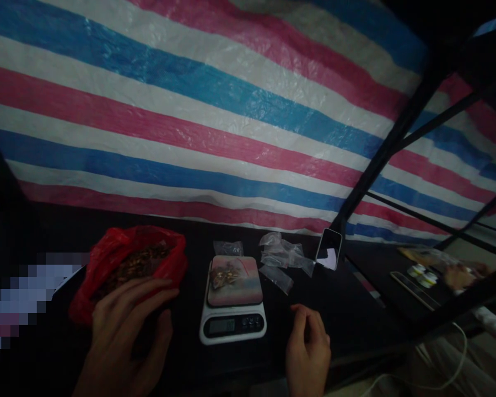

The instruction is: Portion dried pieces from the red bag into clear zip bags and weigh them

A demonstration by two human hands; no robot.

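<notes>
My left hand [128, 336] is open over the near edge of a red plastic bag [176, 251], thumb apart from the fingers. Small brown dried pieces [138, 262] lie inside the bag. To the right stands a white digital kitchen scale [232, 333] with a pinkish platform. A small clear bag of brown pieces [225, 277] rests on that platform. My right hand [308, 347] hovers right of the scale with its fingers curled together, and nothing shows in them. The scale's readout is too dim to read.
Several clear plastic bags [283, 251] lie behind the scale, near a phone or small mirror [329, 249]. Striped sheeting [190, 127] hangs behind the dark table. At the right, beyond a dark frame post [366, 176], another person's hand [458, 275] is near small white containers [421, 275].
</notes>
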